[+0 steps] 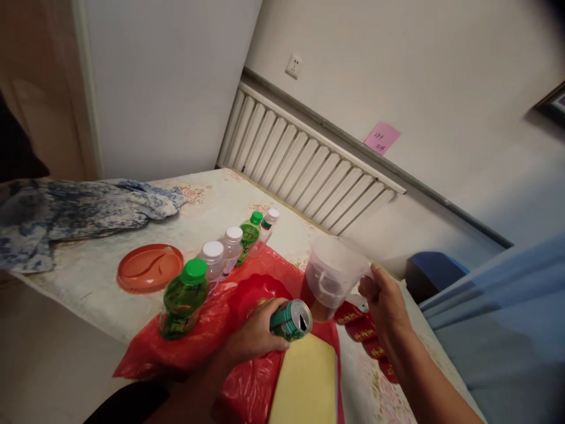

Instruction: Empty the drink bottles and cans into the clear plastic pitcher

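My left hand [253, 333] is wrapped round a green drink can [286, 323], which is tilted so that its opened top faces right. In my right hand [384, 294] is the handle of a clear plastic measuring jug [329, 274], held up just beyond the can. Some brownish liquid shows low in the jug. Beneath both hands lie a red plastic bag [247, 383], a red scalloped plate [260, 288] and a yellow board or pad [304, 383]. No stream shows between can and jug.
Green-capped bottles [184, 300] and white-capped bottles [212, 262] stand in a row on the left. An orange lid [150, 268] and a patterned cloth [101, 206] lie farther left. Red packets [364, 330] lie under my right arm. Behind is a radiator [304, 159].
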Motion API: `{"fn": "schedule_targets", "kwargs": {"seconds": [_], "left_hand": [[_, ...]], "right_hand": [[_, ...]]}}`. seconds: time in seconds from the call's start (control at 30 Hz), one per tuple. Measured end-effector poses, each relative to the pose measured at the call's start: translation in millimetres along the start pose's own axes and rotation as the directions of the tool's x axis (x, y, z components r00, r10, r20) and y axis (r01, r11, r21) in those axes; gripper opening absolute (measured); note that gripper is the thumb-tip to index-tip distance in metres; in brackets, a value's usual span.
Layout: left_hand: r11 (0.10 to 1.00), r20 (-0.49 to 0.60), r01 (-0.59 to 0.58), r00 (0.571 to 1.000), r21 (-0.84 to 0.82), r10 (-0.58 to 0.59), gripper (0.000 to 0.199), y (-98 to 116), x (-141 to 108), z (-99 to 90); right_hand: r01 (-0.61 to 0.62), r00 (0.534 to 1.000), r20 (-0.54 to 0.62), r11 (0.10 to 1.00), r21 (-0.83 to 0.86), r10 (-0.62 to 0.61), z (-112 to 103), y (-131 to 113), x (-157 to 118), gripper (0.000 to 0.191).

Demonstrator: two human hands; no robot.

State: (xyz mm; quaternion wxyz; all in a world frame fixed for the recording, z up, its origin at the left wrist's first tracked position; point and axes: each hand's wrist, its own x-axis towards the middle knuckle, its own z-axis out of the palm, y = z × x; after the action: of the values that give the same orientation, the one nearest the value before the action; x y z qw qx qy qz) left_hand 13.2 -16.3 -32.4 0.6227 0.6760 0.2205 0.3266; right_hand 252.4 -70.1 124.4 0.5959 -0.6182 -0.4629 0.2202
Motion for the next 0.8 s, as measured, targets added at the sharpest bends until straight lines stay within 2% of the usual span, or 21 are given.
{"fn": "schedule_targets", "kwargs": {"seconds": [0.1, 0.23, 0.43, 0.57, 0.8], "left_hand": [[0.999, 0.062, -0.005, 0.998, -0.032, 0.007, 0.075, 0, 0, -0.6], [0.989, 0.220, 0.006, 0.975, -0.146, 0.026, 0.079, 3, -5, 4.8], [0.997, 0.352, 0.067, 0.935, -0.045, -0.047, 0.083, 6, -18, 20.1], [0.993, 0.411, 0.094, 0.910, -0.075, -0.055, 0.085, 4, -21, 25.7], [0.992, 0.409, 0.111, 0.909, -0.056, -0.079, 0.084, 8, -21, 25.4]], "right_hand": [[0.052, 0.992, -0.125, 0.986, 0.161, -0.032, 10, -2, 5, 0.045], [0.061, 0.989, -0.148, 0.952, 0.300, -0.017, 20, -9, 6, 0.044], [0.006, 0.997, -0.077, 0.896, 0.444, 0.031, 43, -4, -3, 0.044], [-0.057, 0.997, -0.012, 0.883, 0.467, 0.071, 65, 7, -13, 0.043], [-0.118, 0.993, 0.039, 0.870, 0.478, 0.113, 88, 37, -22, 0.044]]}}
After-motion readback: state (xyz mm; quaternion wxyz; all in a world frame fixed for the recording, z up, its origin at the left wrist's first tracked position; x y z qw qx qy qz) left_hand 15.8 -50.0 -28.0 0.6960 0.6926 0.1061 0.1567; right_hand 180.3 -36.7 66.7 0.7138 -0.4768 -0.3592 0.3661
